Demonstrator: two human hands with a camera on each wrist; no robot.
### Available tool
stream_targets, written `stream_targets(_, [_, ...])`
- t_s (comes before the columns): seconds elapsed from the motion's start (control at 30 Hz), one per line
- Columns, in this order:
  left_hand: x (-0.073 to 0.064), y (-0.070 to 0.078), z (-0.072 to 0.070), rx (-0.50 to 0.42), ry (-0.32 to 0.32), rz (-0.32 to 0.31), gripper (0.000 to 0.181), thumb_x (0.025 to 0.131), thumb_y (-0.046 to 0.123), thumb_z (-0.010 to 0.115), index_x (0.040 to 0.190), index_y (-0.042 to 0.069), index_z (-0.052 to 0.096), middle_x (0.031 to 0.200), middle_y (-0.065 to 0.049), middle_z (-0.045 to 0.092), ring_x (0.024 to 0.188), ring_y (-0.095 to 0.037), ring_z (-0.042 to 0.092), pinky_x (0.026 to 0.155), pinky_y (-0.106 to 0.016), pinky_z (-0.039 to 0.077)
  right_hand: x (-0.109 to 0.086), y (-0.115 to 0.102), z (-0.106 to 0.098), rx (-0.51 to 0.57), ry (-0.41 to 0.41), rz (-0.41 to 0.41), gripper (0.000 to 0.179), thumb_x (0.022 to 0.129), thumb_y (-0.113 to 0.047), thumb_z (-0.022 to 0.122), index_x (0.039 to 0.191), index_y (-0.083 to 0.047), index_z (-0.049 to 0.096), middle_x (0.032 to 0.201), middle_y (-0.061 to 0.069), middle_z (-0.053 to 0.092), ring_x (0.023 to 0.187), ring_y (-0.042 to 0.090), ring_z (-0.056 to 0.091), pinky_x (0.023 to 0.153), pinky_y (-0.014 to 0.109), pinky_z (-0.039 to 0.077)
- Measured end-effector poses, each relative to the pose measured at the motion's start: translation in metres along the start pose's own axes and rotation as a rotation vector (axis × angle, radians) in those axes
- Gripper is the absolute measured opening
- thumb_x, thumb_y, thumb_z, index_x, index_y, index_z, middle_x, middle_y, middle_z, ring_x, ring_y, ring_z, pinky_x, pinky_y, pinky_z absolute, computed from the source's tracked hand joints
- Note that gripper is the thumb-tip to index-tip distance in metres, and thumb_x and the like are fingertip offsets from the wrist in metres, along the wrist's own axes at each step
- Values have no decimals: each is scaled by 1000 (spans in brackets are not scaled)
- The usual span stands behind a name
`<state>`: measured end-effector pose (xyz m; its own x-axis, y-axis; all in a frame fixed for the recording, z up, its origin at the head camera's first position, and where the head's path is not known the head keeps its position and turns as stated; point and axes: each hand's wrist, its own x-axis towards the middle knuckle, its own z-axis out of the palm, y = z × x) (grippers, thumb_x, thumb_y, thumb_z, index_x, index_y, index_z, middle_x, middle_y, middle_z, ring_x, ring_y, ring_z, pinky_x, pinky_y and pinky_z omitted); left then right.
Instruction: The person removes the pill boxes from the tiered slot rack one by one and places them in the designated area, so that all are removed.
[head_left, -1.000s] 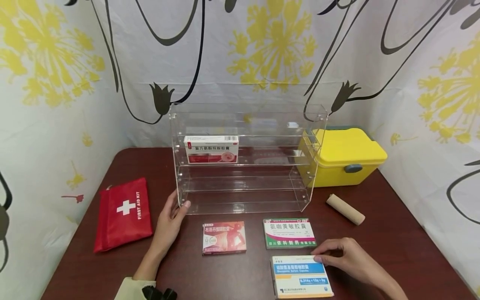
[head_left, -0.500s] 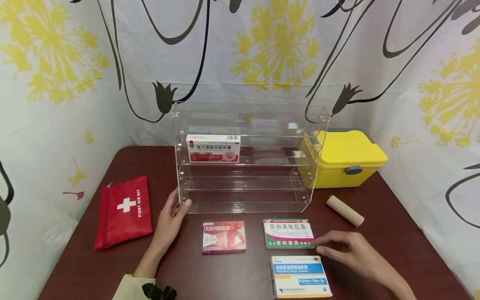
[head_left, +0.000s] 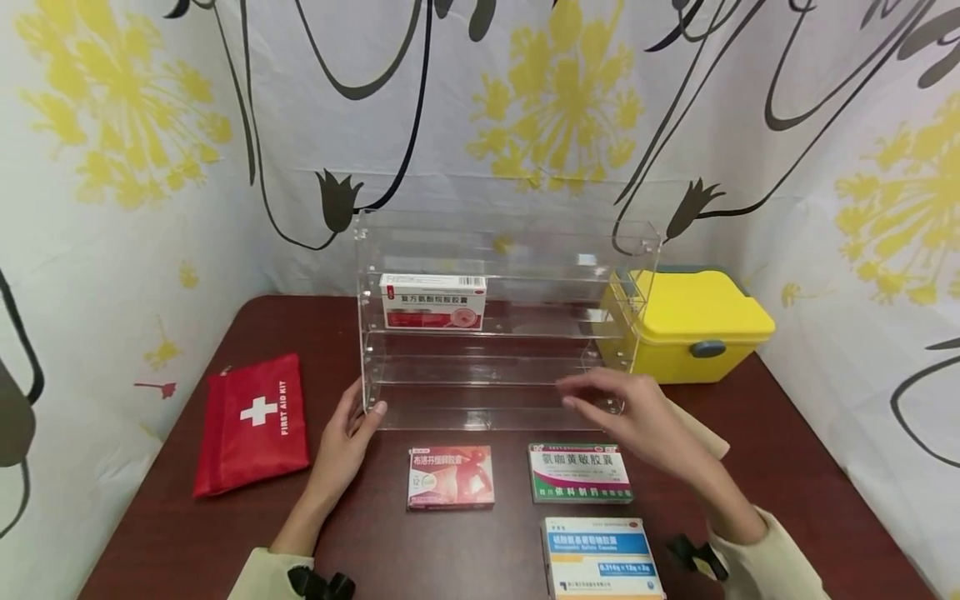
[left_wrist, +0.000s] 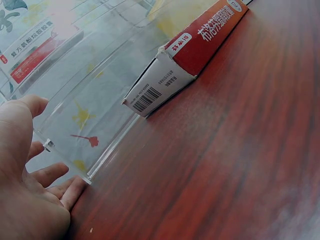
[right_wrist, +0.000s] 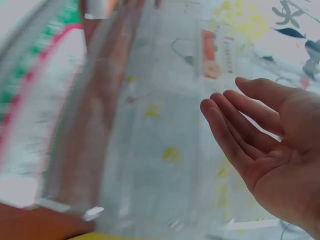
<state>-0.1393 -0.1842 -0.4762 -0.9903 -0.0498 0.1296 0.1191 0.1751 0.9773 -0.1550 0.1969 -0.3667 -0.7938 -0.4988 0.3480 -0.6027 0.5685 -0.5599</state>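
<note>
A clear acrylic tiered display rack [head_left: 480,417] stands at the table's middle. My left hand [head_left: 337,454] grips its lower left edge, thumb in front and fingers at the outer side. My right hand [head_left: 641,421] hovers before the lower right tiers, its fingers loosely bent and holding nothing. In the right wrist view the palm [right_wrist: 287,175] is bare. One white-and-red medicine box [head_left: 435,304] stands on a rack tier at left. In front of the rack lie a red-orange medicine box [head_left: 452,478], a green-and-white medicine box [head_left: 579,473] and a blue-and-white medicine box [head_left: 602,560].
To the left lies a red first aid pouch [head_left: 255,425]. Behind the rack's right end sits a yellow lidded box [head_left: 697,325]. A cardboard tube [head_left: 701,429] is partly hidden by my right forearm. Patterned cloth [head_left: 495,142] hangs around the table [head_left: 450,554].
My right hand has left the blue-and-white box, passed the green-and-white box and risen forward to the rack's lower right. My left hand stays on the rack. The view has shifted slightly.
</note>
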Motion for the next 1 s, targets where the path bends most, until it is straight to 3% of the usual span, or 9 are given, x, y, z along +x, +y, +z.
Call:
stream_targets(0.13, [-1, 1, 0, 13, -4, -9, 62, 99, 25, 60, 152, 9, 33, 150, -14, 38, 136, -30, 39, 107, -44, 35, 39, -14, -3, -94, 48, -91, 27, 90, -24, 73, 116, -19, 71, 111, -8, 68, 97, 9, 64, 79, 32, 55])
stream_targets(0.37, [7, -31, 1, -10, 8, 19, 60, 98, 31, 61, 152, 26, 35, 150, -5, 40, 135, -21, 41, 102, -22, 38, 95, -30, -2, -139, 166, -231, 25, 89, -16, 74, 114, -11, 72, 112, 0, 68, 101, 17, 65, 79, 37, 54])
stream_targets(0.5, [9, -37, 0, -6, 16, 42, 60, 98, 33, 62, 151, 28, 36, 150, -3, 40, 135, -21, 41, 105, -30, 38, 120, -33, 2, -151, 201, -267, 25, 90, -16, 74, 114, -9, 72, 112, 1, 68, 100, 17, 65, 84, 37, 52])
stream_targets(0.63, [9, -39, 0, -2, 27, 45, 60, 97, 34, 63, 150, 28, 37, 150, -3, 40, 134, -22, 42, 107, -43, 36, 138, -34, 7, -133, 194, -288, 25, 90, -14, 73, 114, -7, 72, 112, 3, 68, 98, 18, 65, 83, 36, 52])
stream_targets(0.8, [9, -36, 1, 3, 28, 36, 59, 98, 32, 62, 151, 26, 36, 149, -4, 41, 134, -24, 42, 107, -43, 36, 150, -33, 15, -112, 153, -293, 23, 91, -12, 72, 113, -6, 73, 110, 5, 68, 94, 21, 66, 80, 39, 53])
stream_targets(1.0, [3, -10, 0, 8, 5, 27, 62, 99, 25, 61, 153, 14, 33, 151, -13, 38, 135, -32, 41, 107, -48, 36, 153, -31, 20, -109, 116, -270, 21, 93, -15, 70, 111, -7, 74, 113, 4, 67, 92, 16, 66, 76, 41, 53])
